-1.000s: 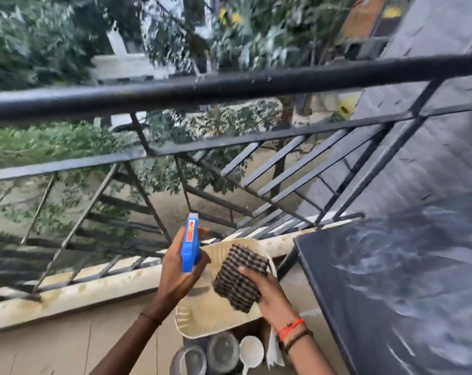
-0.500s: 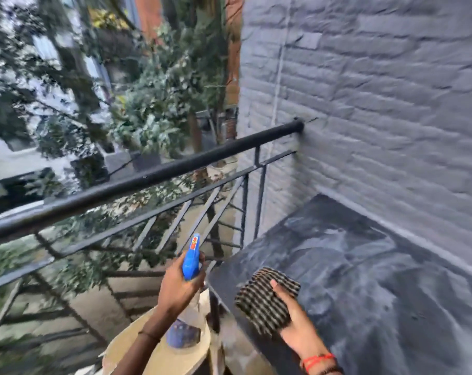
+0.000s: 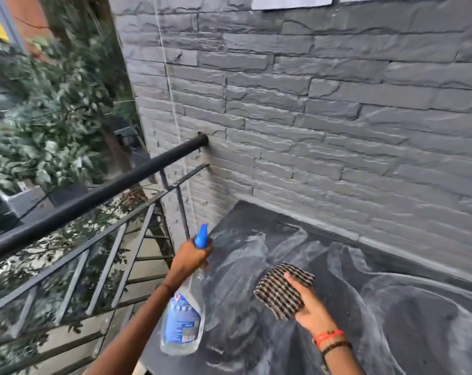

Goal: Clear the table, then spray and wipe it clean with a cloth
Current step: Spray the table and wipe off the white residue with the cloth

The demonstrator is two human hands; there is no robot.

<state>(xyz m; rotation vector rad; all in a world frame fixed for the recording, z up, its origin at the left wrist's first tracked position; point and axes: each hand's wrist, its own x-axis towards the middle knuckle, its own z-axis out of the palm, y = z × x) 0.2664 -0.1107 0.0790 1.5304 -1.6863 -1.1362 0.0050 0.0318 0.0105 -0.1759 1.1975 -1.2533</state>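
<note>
My left hand point(image 3: 188, 259) grips the neck of a clear spray bottle point(image 3: 183, 318) with a blue trigger head and a blue label. The bottle hangs over the left edge of the dark table point(image 3: 391, 320), its nozzle pointing up and away. My right hand point(image 3: 309, 307) holds a folded black-and-white checked cloth point(image 3: 279, 289) just above the tabletop, near its left half. The table surface is dark grey with pale smeared streaks. I cannot tell whether the cloth touches it.
A grey stone-brick wall point(image 3: 324, 117) runs along the table's far edge. A black metal railing point(image 3: 94, 196) stands to the left, ending at the wall, with trees and a drop beyond it. A strip of balcony floor lies between railing and table.
My view has swung right from the railing and a cream tray toward the table and wall. Both hands, with bottle and cloth, have moved from over the tray to over the table's left part.
</note>
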